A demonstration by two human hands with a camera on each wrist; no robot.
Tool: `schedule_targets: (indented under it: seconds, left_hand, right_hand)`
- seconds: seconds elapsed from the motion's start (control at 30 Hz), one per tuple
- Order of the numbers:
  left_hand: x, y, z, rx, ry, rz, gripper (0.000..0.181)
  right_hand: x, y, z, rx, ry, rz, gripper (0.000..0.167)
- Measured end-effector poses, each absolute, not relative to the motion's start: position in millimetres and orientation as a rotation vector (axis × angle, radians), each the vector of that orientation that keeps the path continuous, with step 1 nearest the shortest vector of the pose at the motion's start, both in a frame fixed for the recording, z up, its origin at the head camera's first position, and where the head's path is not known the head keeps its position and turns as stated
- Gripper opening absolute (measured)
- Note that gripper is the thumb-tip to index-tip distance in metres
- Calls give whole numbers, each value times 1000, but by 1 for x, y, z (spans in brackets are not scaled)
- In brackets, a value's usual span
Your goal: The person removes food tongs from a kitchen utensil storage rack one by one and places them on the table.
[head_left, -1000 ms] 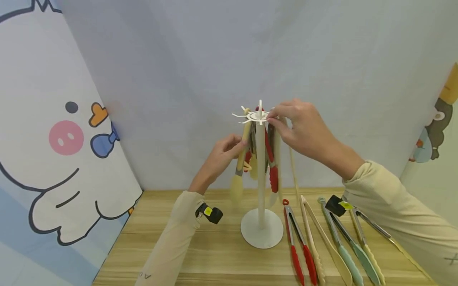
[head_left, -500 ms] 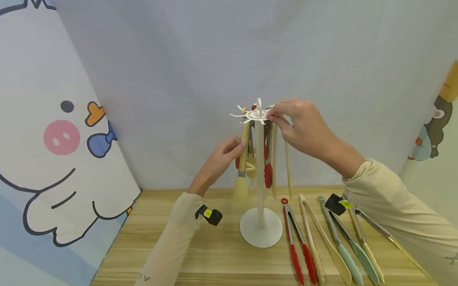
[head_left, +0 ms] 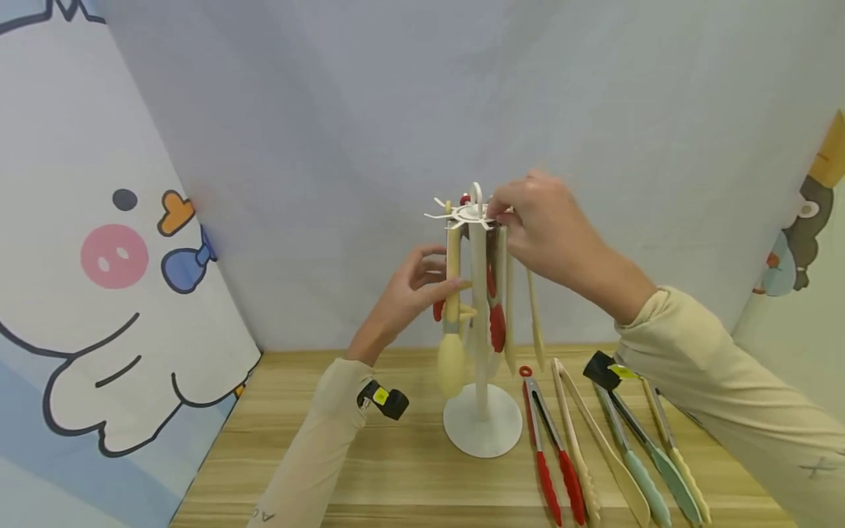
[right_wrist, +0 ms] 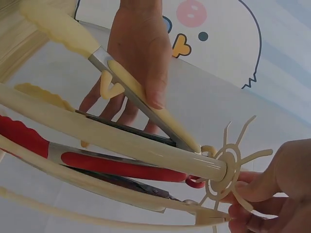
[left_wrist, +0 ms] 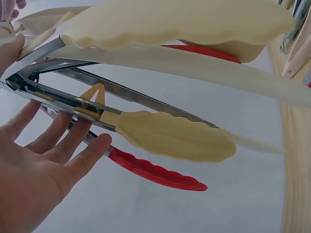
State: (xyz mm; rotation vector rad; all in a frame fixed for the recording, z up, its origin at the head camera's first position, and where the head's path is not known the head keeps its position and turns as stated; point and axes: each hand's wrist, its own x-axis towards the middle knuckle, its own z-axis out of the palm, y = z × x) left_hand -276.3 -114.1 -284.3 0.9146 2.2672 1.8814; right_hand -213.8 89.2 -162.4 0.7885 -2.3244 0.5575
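Observation:
Yellow-tipped tongs [head_left: 452, 359] hang from the white rack [head_left: 483, 330], over its round base. My left hand [head_left: 412, 290] has its thumb across their handle and its fingers behind; in the left wrist view, the fingers of this hand [left_wrist: 53, 160] lie spread against the metal arms. At the top ring, my right hand [head_left: 544, 220] pinches the rim by a hook; the right wrist view shows this hand [right_wrist: 272, 194] with thumb and fingertips at the ring [right_wrist: 233, 165]. Red-tipped tongs [head_left: 497, 328] and cream tongs [head_left: 510, 315] hang beside the pole.
On the wooden table [head_left: 389, 455], right of the base, lie red tongs [head_left: 545, 488], cream tongs [head_left: 617, 473], mint tongs [head_left: 643, 477] and yellow-tipped tongs [head_left: 689, 484]. Behind stands a pale backdrop [head_left: 330, 147], with a cartoon panel [head_left: 59, 147] at the left.
The hanging tongs have shifted round the pole, the yellow ones now more upright and facing front. My left thumb has moved across their handle. My right hand has tilted and moved slightly left.

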Motion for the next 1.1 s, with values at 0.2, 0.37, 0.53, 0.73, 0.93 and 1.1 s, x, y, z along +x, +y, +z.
schedule_targets:
  seconds: [0.2, 0.37, 0.53, 0.73, 0.93, 1.1]
  left_hand:
    - [-274, -120, -285, 938, 2313, 1824, 63]
    - [-272, -119, -285, 946, 2319, 1810, 67]
    - [-272, -119, -286, 975, 2299, 1823, 66]
    - [-272, -122, -289, 991, 2300, 1847, 65]
    - [-270, -127, -289, 979, 2329, 1881, 64]
    - [-268, -131, -288, 974, 2349, 1872, 64]
  right_hand:
    - [-212, 84, -162, 758, -2359, 604, 23]
    - [-210, 87, -160, 723, -2436, 661, 22]
    - [-210, 90, -157, 699, -2488, 678, 36]
    - [-209, 89, -158, 713, -2473, 628, 39]
    - [-211, 90, -158, 788, -2432, 621, 37]
    - [-211, 92, -158, 815, -2443, 670, 38]
